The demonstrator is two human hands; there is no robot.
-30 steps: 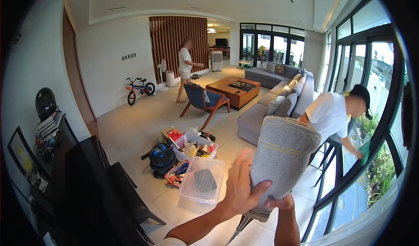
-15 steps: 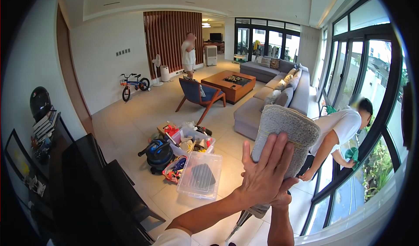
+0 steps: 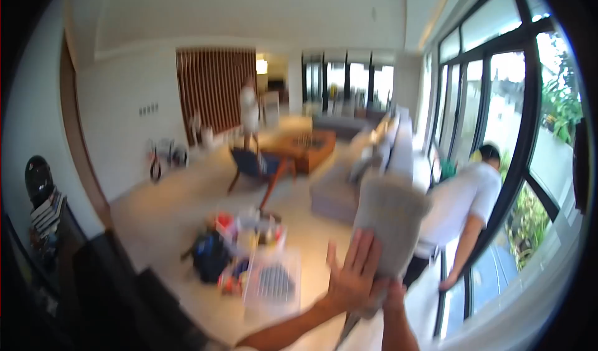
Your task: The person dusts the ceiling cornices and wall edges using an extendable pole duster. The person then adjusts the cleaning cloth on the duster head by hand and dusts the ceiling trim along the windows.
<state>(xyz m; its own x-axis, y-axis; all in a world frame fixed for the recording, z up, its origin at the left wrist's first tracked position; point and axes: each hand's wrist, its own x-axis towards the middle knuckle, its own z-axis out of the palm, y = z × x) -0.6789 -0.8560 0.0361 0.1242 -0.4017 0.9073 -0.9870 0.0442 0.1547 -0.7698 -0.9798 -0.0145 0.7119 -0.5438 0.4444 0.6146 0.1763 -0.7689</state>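
A grey mop pad (image 3: 389, 226) on a mop head stands raised at the centre right, its pole running down below it. My left hand (image 3: 356, 276) lies flat against the pad's lower left face, fingers stretched out. Low on the pad, my right hand (image 3: 391, 294) is closed around its bottom end, partly hidden behind it. Motion blurs the whole view.
A person in a white shirt (image 3: 461, 201) bends by the windows at right. Another person (image 3: 249, 111) stands near the slatted wall. Bins of items (image 3: 249, 236), a clear lid (image 3: 272, 285), a blue-black vacuum (image 3: 208, 254), an armchair (image 3: 258, 167) and a sofa (image 3: 339, 192) occupy the floor.
The view has swung right and tilted up. My left hand has come onto the pad and slid toward its lower left. The bending person has turned further away.
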